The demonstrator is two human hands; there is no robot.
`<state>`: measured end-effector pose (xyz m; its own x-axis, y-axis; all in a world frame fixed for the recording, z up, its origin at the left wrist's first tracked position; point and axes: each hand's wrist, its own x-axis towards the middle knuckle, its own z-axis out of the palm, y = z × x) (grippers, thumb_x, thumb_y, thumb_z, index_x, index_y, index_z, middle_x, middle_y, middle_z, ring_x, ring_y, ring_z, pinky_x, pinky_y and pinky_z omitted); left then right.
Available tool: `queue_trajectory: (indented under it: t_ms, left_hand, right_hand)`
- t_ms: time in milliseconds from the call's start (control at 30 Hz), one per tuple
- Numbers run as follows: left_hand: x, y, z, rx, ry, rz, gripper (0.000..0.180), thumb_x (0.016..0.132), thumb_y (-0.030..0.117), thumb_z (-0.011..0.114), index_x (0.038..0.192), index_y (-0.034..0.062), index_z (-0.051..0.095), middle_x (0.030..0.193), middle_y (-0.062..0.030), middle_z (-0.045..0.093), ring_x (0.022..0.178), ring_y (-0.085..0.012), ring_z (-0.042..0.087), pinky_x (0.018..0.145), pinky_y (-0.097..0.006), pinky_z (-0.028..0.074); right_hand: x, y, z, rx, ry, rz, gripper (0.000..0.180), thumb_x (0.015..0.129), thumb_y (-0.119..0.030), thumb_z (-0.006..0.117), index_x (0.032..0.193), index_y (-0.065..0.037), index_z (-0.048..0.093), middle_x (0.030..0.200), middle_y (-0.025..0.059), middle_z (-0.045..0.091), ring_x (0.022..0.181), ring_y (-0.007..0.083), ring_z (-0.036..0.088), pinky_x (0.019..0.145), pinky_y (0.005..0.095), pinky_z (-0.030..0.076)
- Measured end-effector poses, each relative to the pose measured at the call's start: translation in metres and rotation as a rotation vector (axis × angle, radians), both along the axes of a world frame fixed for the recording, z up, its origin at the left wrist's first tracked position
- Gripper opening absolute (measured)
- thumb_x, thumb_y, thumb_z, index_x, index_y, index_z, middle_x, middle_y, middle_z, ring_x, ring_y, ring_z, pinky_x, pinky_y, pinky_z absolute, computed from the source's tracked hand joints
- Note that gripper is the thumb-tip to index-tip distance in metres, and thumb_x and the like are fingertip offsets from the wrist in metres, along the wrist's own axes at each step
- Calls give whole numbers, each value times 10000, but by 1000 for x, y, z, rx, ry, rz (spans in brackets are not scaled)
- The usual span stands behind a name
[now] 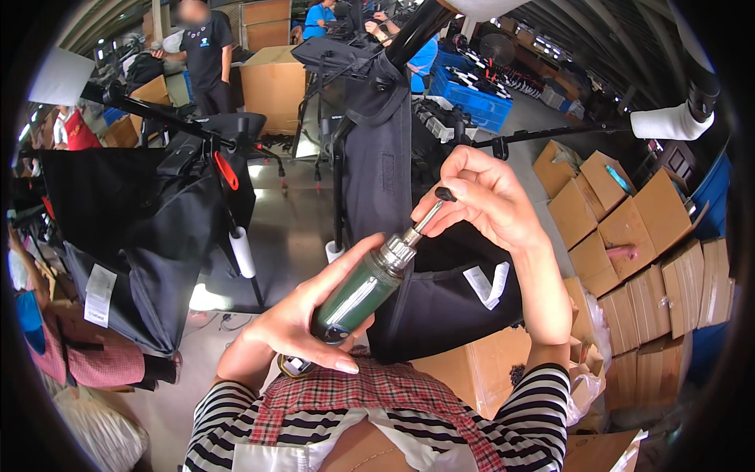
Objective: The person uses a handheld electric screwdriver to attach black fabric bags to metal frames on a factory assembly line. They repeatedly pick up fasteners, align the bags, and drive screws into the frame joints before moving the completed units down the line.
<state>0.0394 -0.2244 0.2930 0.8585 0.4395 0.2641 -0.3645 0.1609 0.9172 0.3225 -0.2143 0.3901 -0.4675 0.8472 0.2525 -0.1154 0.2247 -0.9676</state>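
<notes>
A green electric screwdriver (358,295) with a silver collar lies in my left hand (291,318), whose fingers wrap round its body. Its metal bit (429,217) points up and to the right. At the bit's far end, a small black part (445,193) is pinched by my right hand (495,200); its exact kind is too small to make out. Behind the hands hangs a black fabric piece (377,169) on a dark tubular frame, with a white label (487,285) on its lower part.
To the left, another black fabric piece (118,212) hangs from a frame with a red strap (226,171). Opened cardboard boxes (629,220) are stacked at the right. Blue crates (472,102) stand behind. A person in dark clothes (208,59) stands at the far left.
</notes>
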Motion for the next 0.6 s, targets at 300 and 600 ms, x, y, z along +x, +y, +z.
queue_trajectory:
  t_ms: [300,600]
  left_hand:
    - [-5,16,-11,-21,-74,-135,1299,649,9,882,1601,109,4,892,-73,599,657,-99,570,613,-253,469]
    - [-11,31,-11,-198,-509,-11,1391,583,-13,844,1593,206,-87,819,-194,566,477,-191,581,436,-290,448]
  right_hand:
    - [-36,-26,5,252,-220,-379,83,1004,-58,551,961,13,548,852,95,706,776,152,719,689,255,583]
    - [-77,-50,-1,584,-524,-469,283,917,-136,701,1122,36,609,873,117,699,770,168,699,706,283,561]
